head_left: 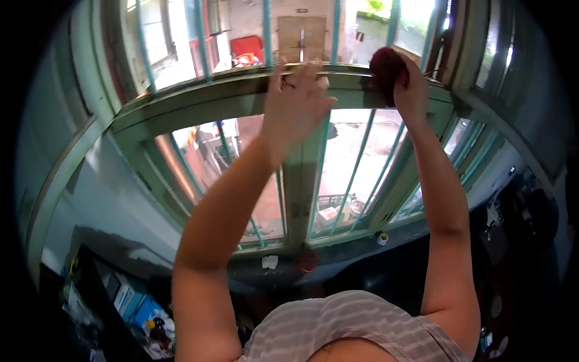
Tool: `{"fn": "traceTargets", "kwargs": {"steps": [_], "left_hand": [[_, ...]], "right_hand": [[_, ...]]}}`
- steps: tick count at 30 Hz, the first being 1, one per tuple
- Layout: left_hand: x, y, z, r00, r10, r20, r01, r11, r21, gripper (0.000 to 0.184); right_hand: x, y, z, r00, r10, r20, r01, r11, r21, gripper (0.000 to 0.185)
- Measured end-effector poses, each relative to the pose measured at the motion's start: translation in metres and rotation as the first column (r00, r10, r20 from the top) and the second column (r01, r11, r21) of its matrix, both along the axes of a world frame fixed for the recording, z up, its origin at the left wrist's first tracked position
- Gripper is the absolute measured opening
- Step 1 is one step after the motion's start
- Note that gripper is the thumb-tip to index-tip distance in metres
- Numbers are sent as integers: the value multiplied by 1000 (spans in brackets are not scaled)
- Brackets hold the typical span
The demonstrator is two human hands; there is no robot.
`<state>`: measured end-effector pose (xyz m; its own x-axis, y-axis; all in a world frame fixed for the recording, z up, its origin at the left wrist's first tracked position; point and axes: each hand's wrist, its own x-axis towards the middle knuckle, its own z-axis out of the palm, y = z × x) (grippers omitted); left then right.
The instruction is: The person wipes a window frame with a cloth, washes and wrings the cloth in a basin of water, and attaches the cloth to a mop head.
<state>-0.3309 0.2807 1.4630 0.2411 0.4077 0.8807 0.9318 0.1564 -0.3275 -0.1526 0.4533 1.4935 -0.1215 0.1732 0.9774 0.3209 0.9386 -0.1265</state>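
Hands raised and well apart, the person reaches up to a green window in the upper half of the frame. At upper right, the right hand (pixel 412 90) is clamped on a dark red cloth (pixel 385 65), bunched into a lump in front of the right end of the crossbar (pixel 202 101); the cloth's far side is hidden. Near the upper middle, the left hand (pixel 297 108) has its fingers apart and is blurred, in front of the same crossbar; whether it touches the wood I cannot tell. Pale green bars (pixel 267 33) stand upright above the crossbar, and beyond them show a brown door (pixel 301 39) at the top middle and a red chair (pixel 246 46) to its left. Below the hands, a thick green post (pixel 300 193) parts two barred panes. Along the ledge under the window, in the lower middle, lie a white scrap (pixel 269 262), a red ring-like thing (pixel 307 260) and a small roll of tape (pixel 382 239). A blue box (pixel 149 311) sits among clutter at lower left, and a striped shirt (pixel 356 320) fills the bottom middle.
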Motion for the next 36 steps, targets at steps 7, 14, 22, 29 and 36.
{"fn": "traceTargets", "kwargs": {"steps": [7,14,22,29,36], "left_hand": [[-5,-57,-108,91,-475,875,467,797,384,37],[-9,-123,-188,-830,-213,515,413,385,825,67],[-5,-135,-261,-928,-312,202,-32,607,794,42],[-6,-218,-313,-897,-428,112,-211,637,741,30],[4,-333,-354,-784,-577,230,-469,793,388,28]], "right_hand": [[-60,-96,-48,823,553,127,-477,795,-374,33],[-89,-149,-170,261,643,-720,-311,-651,-693,36],[-119,-172,-233,343,932,117,-109,163,-981,63],[-84,-31,-49,966,29,257,-53,995,88,63],[-59,96,-101,665,-415,621,327,909,257,59]]}}
